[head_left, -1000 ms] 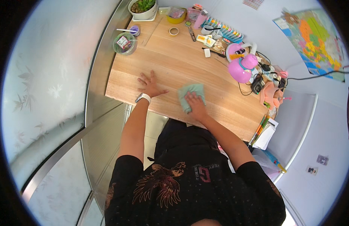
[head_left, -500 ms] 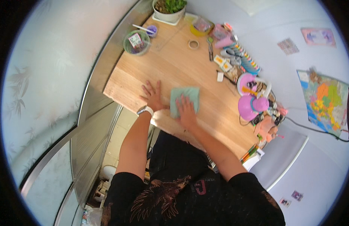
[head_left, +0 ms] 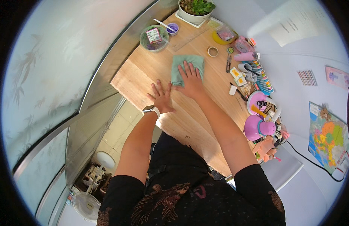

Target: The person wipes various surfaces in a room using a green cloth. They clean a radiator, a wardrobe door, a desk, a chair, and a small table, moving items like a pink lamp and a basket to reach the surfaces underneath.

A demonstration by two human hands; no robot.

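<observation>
The right hand [head_left: 191, 80] lies flat on a green cloth [head_left: 176, 67] on the wooden tabletop [head_left: 138, 67]. The left hand [head_left: 162, 99] is spread out on the tabletop, near the cloth. A pink lamp [head_left: 253, 127] is on the right. A green plant [head_left: 203, 6] sits in a white pot [head_left: 193, 17].

The person wears a black short-sleeved T-shirt [head_left: 223, 203], faintly speckled. A bird print [head_left: 161, 203] in copper-brown lines, with long spread feathers, covers part of its front, and beside it sits a smaller dull-pink printed mark [head_left: 200, 191]. The left sleeve [head_left: 123, 188] and the right sleeve [head_left: 255, 184] each carry a patch of similar coppery pattern toward the outer side. The trousers [head_left: 174, 152] are black. The left forearm [head_left: 135, 145] bears a watch [head_left: 148, 108] with a dark face and a white band [head_left: 156, 112]; the right forearm [head_left: 216, 124] is bare.
</observation>
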